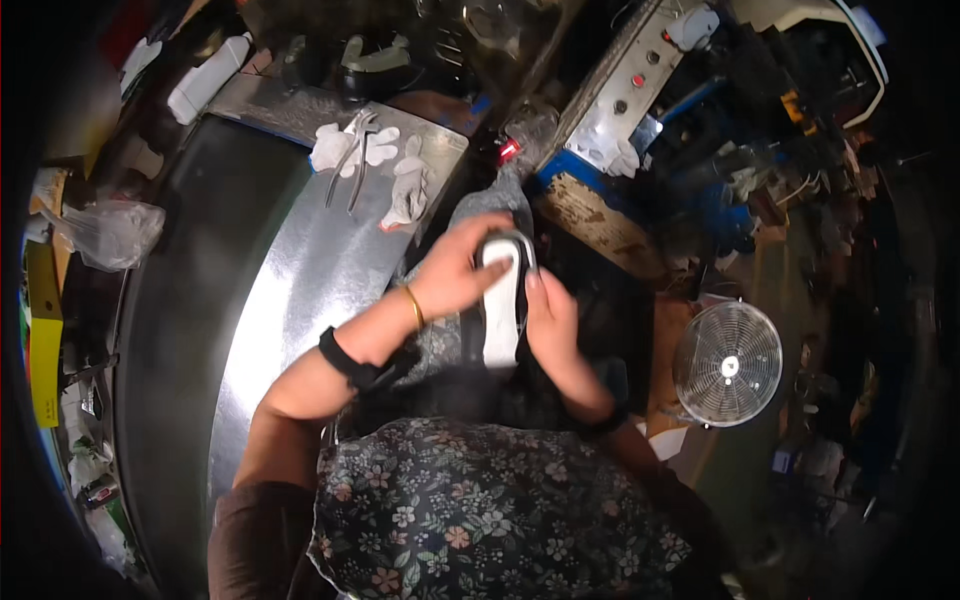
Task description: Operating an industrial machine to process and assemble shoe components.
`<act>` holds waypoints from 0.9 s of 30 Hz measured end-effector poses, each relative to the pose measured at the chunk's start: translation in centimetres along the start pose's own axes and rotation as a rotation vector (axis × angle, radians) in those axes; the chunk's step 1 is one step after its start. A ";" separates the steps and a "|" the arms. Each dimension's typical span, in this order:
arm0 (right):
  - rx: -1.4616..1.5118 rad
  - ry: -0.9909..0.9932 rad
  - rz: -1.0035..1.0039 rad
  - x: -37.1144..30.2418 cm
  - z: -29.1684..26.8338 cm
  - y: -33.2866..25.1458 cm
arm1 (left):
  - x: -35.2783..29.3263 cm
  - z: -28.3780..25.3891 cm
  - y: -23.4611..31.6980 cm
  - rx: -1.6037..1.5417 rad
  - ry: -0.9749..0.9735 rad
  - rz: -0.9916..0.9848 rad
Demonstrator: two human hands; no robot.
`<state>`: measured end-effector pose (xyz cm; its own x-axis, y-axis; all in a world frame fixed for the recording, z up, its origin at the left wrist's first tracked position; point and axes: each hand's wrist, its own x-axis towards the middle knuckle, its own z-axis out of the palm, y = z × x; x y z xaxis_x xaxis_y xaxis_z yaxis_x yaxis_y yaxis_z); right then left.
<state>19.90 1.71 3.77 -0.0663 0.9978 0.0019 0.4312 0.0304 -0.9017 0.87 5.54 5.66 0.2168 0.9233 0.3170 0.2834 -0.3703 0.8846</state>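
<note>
Held in front of my body is what looks like a shoe [499,322], with a long white face turned up and a dark edge around it. My left hand [458,262] grips it from the left near its far end, the thumb laid across the white face. On the other side my right hand [550,318] is closed against its right edge, fingers near the far rounded end. Both hands are slightly blurred, and the shoe's underside is hidden. Beneath it lies my patterned apron [480,510] and grey speckled cloth.
To the left runs a shiny metal tabletop [300,250] beside a dark belt [180,300]. White gloves [405,190] and pliers [352,165] lie on the tabletop's far end. A control panel [638,80] with buttons stands ahead; a round fan [728,364] is at right.
</note>
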 end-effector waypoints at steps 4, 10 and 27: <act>0.693 -0.098 0.304 2.7 -0.1 1.5 | 1.0 -1.4 -1.9 -0.557 -0.164 -0.434; -0.064 -0.198 0.195 0.3 3.4 1.6 | -0.5 0.5 -3.8 -0.452 -0.138 -0.427; 0.235 -0.224 0.254 0.3 3.7 -0.9 | -1.9 1.3 -3.0 0.100 0.176 -0.730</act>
<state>16.18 1.79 3.00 -0.1894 0.9336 -0.3043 0.2435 -0.2556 -0.9356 0.83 4.76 1.99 -0.2083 0.9372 -0.2798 0.3831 0.3414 0.8583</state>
